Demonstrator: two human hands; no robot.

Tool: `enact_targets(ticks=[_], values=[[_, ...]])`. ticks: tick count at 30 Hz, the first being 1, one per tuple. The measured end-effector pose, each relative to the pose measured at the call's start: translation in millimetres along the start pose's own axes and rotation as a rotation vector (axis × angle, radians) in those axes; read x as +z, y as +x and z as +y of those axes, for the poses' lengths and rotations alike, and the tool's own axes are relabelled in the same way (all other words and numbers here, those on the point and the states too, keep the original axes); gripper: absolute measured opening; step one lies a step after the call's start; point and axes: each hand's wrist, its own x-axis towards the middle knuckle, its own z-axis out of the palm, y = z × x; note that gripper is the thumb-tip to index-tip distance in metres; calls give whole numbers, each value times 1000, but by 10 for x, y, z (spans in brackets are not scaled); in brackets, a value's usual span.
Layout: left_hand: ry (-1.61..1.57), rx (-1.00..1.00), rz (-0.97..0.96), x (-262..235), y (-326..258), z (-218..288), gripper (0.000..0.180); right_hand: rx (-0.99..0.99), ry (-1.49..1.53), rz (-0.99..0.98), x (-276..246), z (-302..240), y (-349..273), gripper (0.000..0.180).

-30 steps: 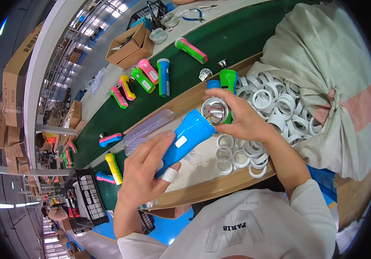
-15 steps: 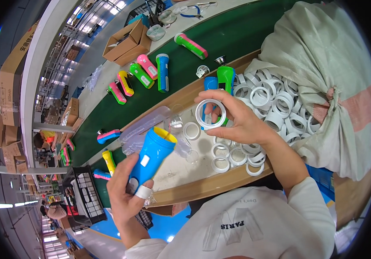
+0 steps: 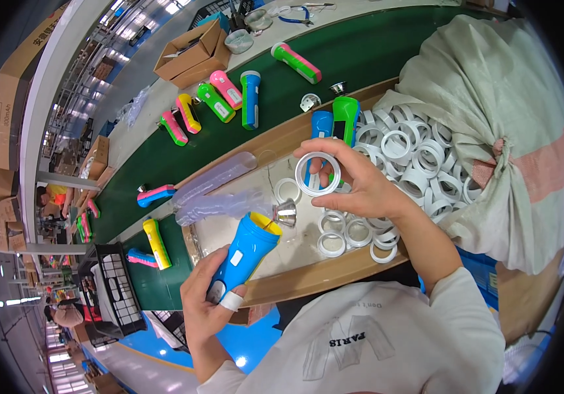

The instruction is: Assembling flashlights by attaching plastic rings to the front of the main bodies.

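My left hand (image 3: 213,295), with a white wrap on its thumb, grips a blue flashlight body (image 3: 241,253). Its wide yellow-lined mouth is open and tilts up to the right. Close beside that mouth is a silver reflector cup (image 3: 286,213); whether it touches the body I cannot tell. Between thumb and fingers, my right hand (image 3: 354,177) holds a white ring (image 3: 318,174) upright, apart from the flashlight. Another white ring (image 3: 288,190) lies on the tray (image 3: 262,262) below. Behind my right hand a green flashlight (image 3: 345,118) and a blue flashlight (image 3: 322,123) lean together.
Many white rings (image 3: 420,157) spill from a woven sack (image 3: 492,85) at right. Clear lens stacks (image 3: 216,177) lie in the tray's left part. Beyond its cardboard rim, a green conveyor (image 3: 183,157) carries several coloured flashlights (image 3: 250,98). A black crate (image 3: 111,289) stands at left.
My left hand has brought the blue flashlight slightly right and lower, nearer the ring. The silver reflector cup now shows by its mouth. My right hand keeps holding the ring.
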Motion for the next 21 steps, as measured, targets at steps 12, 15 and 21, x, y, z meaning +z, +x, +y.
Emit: enact_targets(ticks=[12, 15, 21], values=[[572, 563, 17, -56, 427, 367, 51, 52, -42, -15, 95, 25, 6, 74], [654, 588, -70, -47, 446, 396, 54, 202, 96, -51, 102, -40, 12, 75], [394, 533, -293, -171, 613, 478, 55, 4, -255, -113, 53, 31, 0, 52]])
